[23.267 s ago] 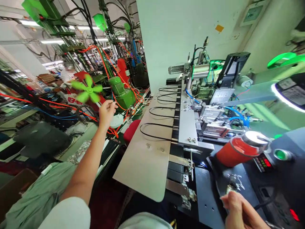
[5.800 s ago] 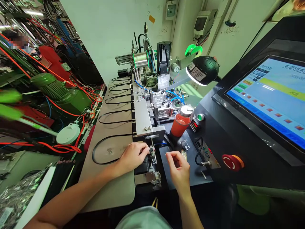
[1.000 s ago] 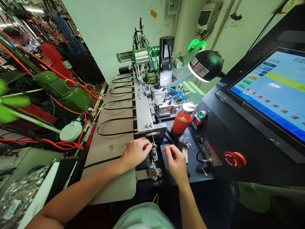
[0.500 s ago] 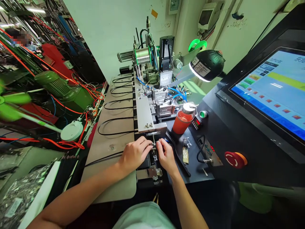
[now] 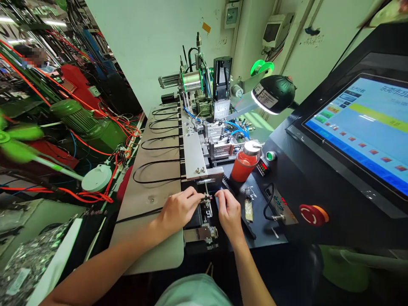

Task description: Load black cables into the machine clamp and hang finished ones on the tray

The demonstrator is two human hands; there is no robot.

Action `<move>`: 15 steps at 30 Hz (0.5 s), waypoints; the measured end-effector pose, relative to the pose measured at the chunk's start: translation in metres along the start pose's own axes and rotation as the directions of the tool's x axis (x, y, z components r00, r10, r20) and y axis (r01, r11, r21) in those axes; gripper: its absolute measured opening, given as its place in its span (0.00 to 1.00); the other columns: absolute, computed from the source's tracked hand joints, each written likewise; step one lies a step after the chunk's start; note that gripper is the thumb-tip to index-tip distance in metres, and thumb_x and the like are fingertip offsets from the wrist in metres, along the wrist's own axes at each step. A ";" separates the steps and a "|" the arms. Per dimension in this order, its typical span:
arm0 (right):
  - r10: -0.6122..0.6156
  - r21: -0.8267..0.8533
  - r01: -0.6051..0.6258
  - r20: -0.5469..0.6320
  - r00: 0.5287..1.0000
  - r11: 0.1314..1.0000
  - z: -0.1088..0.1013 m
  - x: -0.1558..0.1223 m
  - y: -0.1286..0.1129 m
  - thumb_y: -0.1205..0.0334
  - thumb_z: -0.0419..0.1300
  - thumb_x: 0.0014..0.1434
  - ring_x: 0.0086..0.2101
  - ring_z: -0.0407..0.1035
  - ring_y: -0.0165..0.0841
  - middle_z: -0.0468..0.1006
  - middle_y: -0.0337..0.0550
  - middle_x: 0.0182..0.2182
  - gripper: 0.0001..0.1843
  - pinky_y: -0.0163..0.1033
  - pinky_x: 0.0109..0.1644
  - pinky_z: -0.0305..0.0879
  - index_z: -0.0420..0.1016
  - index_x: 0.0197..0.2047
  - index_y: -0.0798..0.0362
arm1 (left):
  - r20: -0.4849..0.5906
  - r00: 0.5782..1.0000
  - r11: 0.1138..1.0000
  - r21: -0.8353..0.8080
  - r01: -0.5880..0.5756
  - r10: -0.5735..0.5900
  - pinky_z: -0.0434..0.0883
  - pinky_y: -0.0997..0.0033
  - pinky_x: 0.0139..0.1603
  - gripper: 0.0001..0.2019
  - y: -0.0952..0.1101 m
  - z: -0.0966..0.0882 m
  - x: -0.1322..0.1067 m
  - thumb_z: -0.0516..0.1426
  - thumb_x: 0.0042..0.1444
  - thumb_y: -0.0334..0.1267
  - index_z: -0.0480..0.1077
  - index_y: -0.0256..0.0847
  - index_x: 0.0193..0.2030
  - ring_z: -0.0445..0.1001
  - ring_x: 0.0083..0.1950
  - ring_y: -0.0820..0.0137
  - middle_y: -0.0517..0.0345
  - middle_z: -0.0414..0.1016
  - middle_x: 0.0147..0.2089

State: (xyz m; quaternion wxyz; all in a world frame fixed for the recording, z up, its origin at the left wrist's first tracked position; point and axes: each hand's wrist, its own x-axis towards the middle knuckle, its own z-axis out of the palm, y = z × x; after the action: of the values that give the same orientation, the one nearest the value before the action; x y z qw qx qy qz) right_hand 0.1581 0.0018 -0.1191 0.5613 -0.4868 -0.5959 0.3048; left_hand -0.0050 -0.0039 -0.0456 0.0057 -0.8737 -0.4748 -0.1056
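Observation:
My left hand point(image 5: 182, 208) pinches the end of a black cable point(image 5: 140, 215) at a small metal fixture point(image 5: 208, 209) on the machine's near end. The cable runs left across the tan board point(image 5: 149, 246), and its tip is hidden by the fingers. Just right of the fixture, my right hand point(image 5: 230, 212) is closed, thumb against curled fingers, slightly apart from the left. Whatever is between those fingertips is too small to make out. Several looped black cables point(image 5: 156, 182) lie farther along the board, their ends under a flat metal rail point(image 5: 194, 158).
Right of my hands stand a red-orange jar point(image 5: 244, 168), a black brush point(image 5: 247, 227) and a red emergency stop button point(image 5: 314, 215). A lit lamp point(image 5: 274, 94) hangs over the metal cylinders point(image 5: 221, 148). A touchscreen point(image 5: 366, 123) is at right, a green fan point(image 5: 15, 136) at left.
My right hand has drawn back to the right from the fixture, opening a gap between the hands. The left hand stays at the fixture with the cable. The whole view has shifted slightly.

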 end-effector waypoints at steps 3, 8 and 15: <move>-0.162 -0.096 0.166 0.045 0.986 0.981 -0.005 -0.003 -0.007 0.64 0.48 0.67 0.39 0.68 0.36 0.75 0.47 0.37 0.13 0.42 0.43 0.64 0.73 0.42 0.52 | 0.045 0.993 0.994 -0.027 0.109 -0.108 0.70 0.75 0.36 0.09 -0.002 0.000 -0.001 0.50 0.65 0.35 0.72 0.40 0.43 0.75 0.36 0.71 0.57 0.73 0.40; -0.223 -0.157 0.218 -0.014 0.975 0.963 -0.013 -0.009 -0.013 0.68 0.49 0.66 0.38 0.68 0.37 0.76 0.46 0.34 0.13 0.43 0.42 0.67 0.75 0.40 0.52 | 0.089 0.990 0.994 0.041 0.105 -0.108 0.69 0.76 0.34 0.09 -0.001 0.001 0.000 0.49 0.65 0.34 0.71 0.40 0.39 0.73 0.33 0.73 0.58 0.70 0.38; -0.206 -0.159 0.174 -0.215 0.955 0.972 -0.035 -0.016 -0.014 0.66 0.52 0.66 0.36 0.70 0.36 0.76 0.44 0.32 0.10 0.42 0.42 0.66 0.74 0.37 0.52 | 0.091 0.989 0.993 0.034 0.114 -0.116 0.69 0.75 0.34 0.09 0.002 0.003 0.000 0.50 0.64 0.33 0.70 0.41 0.37 0.74 0.33 0.72 0.58 0.71 0.38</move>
State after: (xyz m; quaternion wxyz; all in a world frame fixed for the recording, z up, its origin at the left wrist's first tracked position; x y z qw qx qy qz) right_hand 0.1872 -0.0238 -0.1058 0.6181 -0.4967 -0.5907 0.1491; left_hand -0.0031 -0.0046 -0.0479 -0.0100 -0.8487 -0.5256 -0.0583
